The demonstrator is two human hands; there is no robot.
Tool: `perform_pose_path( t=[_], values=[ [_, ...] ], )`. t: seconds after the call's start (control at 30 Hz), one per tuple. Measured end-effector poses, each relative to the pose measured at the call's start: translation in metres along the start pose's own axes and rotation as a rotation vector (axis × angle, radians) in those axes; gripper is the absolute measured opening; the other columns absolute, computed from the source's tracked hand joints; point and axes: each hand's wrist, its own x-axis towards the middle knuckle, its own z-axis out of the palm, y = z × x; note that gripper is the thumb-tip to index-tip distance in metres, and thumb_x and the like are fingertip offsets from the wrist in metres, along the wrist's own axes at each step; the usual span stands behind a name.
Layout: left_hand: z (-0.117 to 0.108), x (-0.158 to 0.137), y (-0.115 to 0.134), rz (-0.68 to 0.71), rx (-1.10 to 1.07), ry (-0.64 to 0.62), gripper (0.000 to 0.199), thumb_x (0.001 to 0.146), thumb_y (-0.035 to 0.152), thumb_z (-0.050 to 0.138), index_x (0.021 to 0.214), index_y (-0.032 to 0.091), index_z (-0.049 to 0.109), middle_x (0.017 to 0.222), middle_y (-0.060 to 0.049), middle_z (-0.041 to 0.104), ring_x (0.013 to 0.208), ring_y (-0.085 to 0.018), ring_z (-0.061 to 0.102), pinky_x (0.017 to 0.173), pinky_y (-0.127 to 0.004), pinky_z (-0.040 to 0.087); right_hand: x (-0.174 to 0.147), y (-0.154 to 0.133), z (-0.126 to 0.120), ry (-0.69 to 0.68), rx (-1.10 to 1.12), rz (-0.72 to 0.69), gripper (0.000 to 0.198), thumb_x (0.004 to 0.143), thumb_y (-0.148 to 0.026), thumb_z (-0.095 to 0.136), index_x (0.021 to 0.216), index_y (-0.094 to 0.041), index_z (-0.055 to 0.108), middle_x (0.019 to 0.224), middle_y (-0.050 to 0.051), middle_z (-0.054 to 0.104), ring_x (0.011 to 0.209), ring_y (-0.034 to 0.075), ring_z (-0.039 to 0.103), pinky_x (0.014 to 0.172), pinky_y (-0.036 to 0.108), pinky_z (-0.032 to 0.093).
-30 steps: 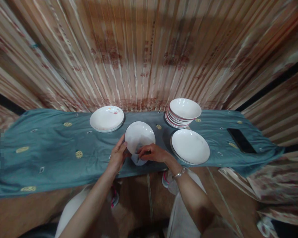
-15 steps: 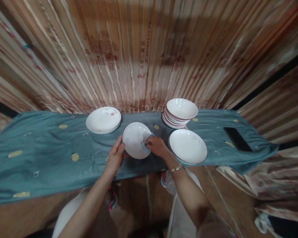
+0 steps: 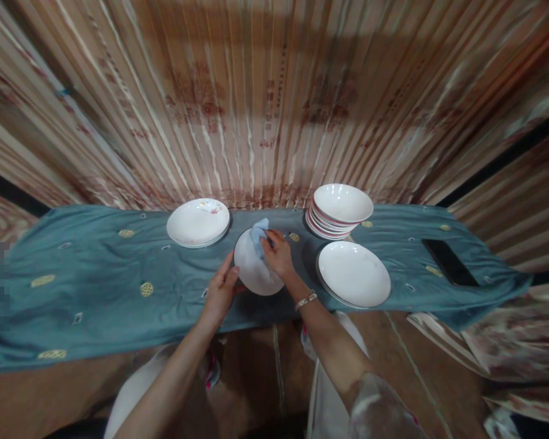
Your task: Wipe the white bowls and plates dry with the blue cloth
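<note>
A white plate point(image 3: 254, 275) with a thin dark rim is tilted up in front of me at the middle of the table. My left hand point(image 3: 222, 285) grips its left edge, thumb on the upper face and fingers behind it. In my right hand point(image 3: 278, 253) is a light blue cloth point(image 3: 258, 235), pinched and pressed on the plate's far part. The right hand covers the plate's right side.
On the blue-green tablecloth point(image 3: 100, 262), plates point(image 3: 196, 222) are stacked at back left. A bowl stack point(image 3: 343, 204) stands at back right, with more plates point(image 3: 354, 274) in front of it. A black phone point(image 3: 449, 262) lies far right. A patterned curtain point(image 3: 238, 122) hangs behind.
My right hand has moved the cloth from the plate's right side to its far edge. The left hand keeps its hold. The whole view has shifted slightly.
</note>
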Motion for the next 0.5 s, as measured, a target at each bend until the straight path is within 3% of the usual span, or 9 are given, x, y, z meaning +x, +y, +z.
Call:
perform_pose_path(
  t=[0.17, 0.33, 0.5],
  values=[
    [0.001, -0.001, -0.001, 0.014, -0.001, -0.013, 0.076, 0.061, 0.044, 0.079, 0.131, 0.022, 0.056, 0.123, -0.010, 0.063, 0.092, -0.022, 0.064, 0.062, -0.028, 0.058, -0.003, -0.015, 0.013, -0.003, 0.186, -0.039, 0.028, 0.084, -0.025, 0.055, 0.109, -0.020, 0.067, 0.114, 0.008, 0.063, 0.107, 0.019, 0.057, 0.099, 0.032, 0.043],
    [0.000, 0.001, -0.002, 0.009, -0.026, 0.008, 0.074, 0.061, 0.042, 0.079, 0.129, 0.022, 0.058, 0.110, -0.008, 0.067, 0.082, -0.018, 0.064, 0.060, -0.027, 0.058, -0.012, -0.031, 0.017, -0.169, 0.342, -0.084, 0.028, 0.084, -0.024, 0.058, 0.110, -0.022, 0.068, 0.120, 0.006, 0.060, 0.114, 0.017, 0.055, 0.100, 0.028, 0.043],
    [-0.001, 0.004, -0.004, 0.034, -0.005, -0.021, 0.067, 0.062, 0.041, 0.077, 0.124, 0.023, 0.062, 0.104, -0.006, 0.069, 0.080, -0.018, 0.064, 0.057, -0.026, 0.057, -0.020, -0.042, 0.010, -0.292, 0.303, -0.161, 0.027, 0.084, -0.021, 0.061, 0.108, -0.023, 0.070, 0.119, 0.006, 0.061, 0.115, 0.017, 0.054, 0.101, 0.029, 0.042]
  ],
)
